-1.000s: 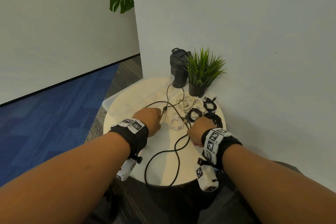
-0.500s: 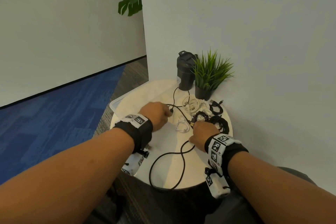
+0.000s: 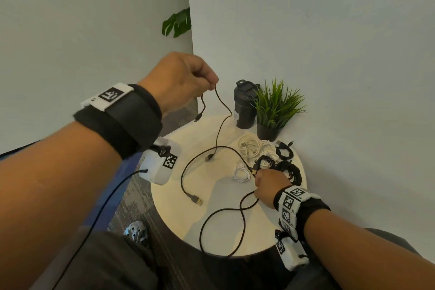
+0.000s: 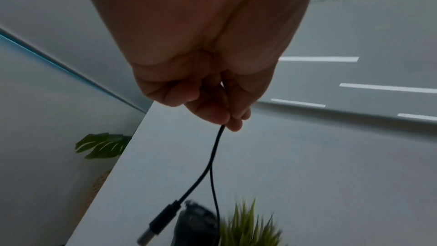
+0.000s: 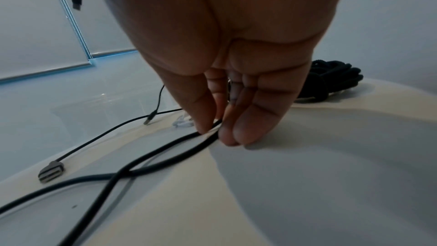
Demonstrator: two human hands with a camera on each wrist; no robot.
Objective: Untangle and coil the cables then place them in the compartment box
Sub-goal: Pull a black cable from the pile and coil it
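Observation:
My left hand (image 3: 211, 82) is raised above the round table (image 3: 211, 190) and pinches a thin black cable (image 3: 221, 103). One plug (image 4: 160, 220) of this cable dangles below the fingers (image 4: 232, 119), and its other strand drops to the tabletop. Low at the table's right, my right hand (image 3: 259, 183) pinches a thicker black cable (image 5: 165, 149) between thumb and fingers, against the surface. That cable loops toward the front edge (image 3: 207, 226). A USB plug (image 3: 197, 200) lies near the middle. The clear box is mostly hidden behind my left arm.
White cable bundles (image 3: 250, 148) and black coiled cables (image 3: 289, 169) are heaped at the back right. A small white coil (image 3: 241, 173) lies beside my right hand. A dark bottle (image 3: 244, 106) and a potted plant (image 3: 275, 108) stand against the wall.
My left hand has risen from the table, lifting the thin black cable with it. My right hand stays low on the table, still holding its cable.

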